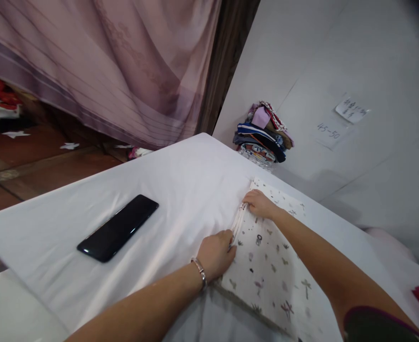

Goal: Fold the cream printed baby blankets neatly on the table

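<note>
Broadly, a table (88, 213) draped in white cloth fills the lower half of the view, its far corner running toward a white wall (338, 57) on the right and a mauve curtain (106, 61) on the left. On the right part of the table lies a folded printed cloth (270, 266), white with small flamingo and plant motifs; its long axis runs from the near right edge away toward the wall, slightly leftward. Both hands sit on its left long edge, where the layered folds show. Left hand (214, 254) pinches that edge at about mid-length, fingers closed on the fold, bracelet on the wrist. Right hand (259, 203) presses or grips the same edge at its far corner; fingers curled down, exact grip cannot be told. Hands apart, spaced along the edge, right the farther one. Open white surface lies to the left of the edge, between it and a black phone (119, 228) resting well apart, screen up. Beyond the far corner, a stack of folded garments (262, 135) leans at the wall. Two paper notes (350, 110) are stuck on the wall, writing too small to read.
</note>
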Motion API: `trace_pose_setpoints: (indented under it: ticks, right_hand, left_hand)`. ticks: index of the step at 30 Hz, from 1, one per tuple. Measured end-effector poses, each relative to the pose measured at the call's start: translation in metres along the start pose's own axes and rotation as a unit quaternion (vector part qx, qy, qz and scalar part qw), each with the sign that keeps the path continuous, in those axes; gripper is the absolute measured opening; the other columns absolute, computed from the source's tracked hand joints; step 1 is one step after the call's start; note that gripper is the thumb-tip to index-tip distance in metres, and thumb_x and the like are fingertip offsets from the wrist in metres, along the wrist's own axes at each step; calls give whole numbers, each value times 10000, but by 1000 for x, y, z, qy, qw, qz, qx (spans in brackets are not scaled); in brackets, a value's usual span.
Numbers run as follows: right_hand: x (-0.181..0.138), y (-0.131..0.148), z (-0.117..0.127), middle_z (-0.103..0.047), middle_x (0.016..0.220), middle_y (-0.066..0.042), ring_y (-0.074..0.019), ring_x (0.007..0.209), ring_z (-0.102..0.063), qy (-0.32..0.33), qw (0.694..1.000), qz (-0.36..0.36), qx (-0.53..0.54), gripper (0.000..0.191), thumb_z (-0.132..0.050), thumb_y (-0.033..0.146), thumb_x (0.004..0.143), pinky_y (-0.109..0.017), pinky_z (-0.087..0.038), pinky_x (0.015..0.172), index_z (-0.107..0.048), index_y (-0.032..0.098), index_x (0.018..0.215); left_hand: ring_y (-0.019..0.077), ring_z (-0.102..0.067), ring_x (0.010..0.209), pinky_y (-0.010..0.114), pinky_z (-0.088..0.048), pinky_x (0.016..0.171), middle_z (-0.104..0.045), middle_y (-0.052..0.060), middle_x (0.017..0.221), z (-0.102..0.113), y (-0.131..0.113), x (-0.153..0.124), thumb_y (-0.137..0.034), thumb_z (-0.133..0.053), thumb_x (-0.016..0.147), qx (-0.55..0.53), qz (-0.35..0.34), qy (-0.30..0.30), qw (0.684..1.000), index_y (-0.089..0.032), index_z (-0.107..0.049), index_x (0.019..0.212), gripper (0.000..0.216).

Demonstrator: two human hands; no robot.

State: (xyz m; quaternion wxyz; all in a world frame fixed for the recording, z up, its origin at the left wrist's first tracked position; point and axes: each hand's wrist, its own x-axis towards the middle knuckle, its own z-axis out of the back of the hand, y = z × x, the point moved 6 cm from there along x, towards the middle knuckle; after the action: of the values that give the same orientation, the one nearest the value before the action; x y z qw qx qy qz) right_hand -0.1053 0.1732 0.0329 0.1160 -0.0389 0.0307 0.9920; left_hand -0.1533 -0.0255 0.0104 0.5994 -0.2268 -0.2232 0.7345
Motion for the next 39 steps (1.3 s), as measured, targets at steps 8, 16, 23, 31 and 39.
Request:
trace_pose_setpoints:
  ticks: [8,16,23,31,39]
  right_hand:
    - [10,5,9,-617,828,-65,-201,879,-519,22,999,-1,-46,224,-514,118,610,-331,-310,883,-610,170,806]
    - [-18,5,-2,-488,1273,-115,-240,1220,-364,-114,987,-115,-9,459,-441,112,712,-406,-252,1016,-536,140,1160]
    - [-80,66,-34,-335,1414,-119,-268,1323,-233,-122,972,-181,85,516,-380,428,880,-494,-214,1040,-390,184,1334]
    - [-113,121,-34,-293,1436,-111,-258,1343,-187,-88,971,-172,140,527,-384,444,879,-496,-167,1060,-399,186,1339]
    - [-164,178,-19,-506,1276,-90,-257,1232,-384,-202,959,-120,157,380,-433,410,875,-454,-307,1003,-557,225,1184]
  left_hand:
    - [182,-604,791,267,-389,641,-640,20,867,1,-1,0,-352,-421,834,-4,-5,-5,1000,-215,-496,857,158]
    - [190,-620,806,267,-394,647,-654,33,852,-1,4,2,-350,-364,881,11,35,4,999,-214,-465,968,190]
    - [198,-612,810,283,-405,663,-648,52,861,-1,6,4,-337,-386,872,31,41,-9,999,-214,-470,988,188]
    - [157,-564,726,241,-379,622,-627,21,758,4,11,9,-350,-469,807,-40,18,-31,999,-198,-564,786,181]
    - [135,-523,641,231,-360,575,-595,1,656,9,10,8,-407,-509,766,-101,25,-41,994,-177,-589,686,256]
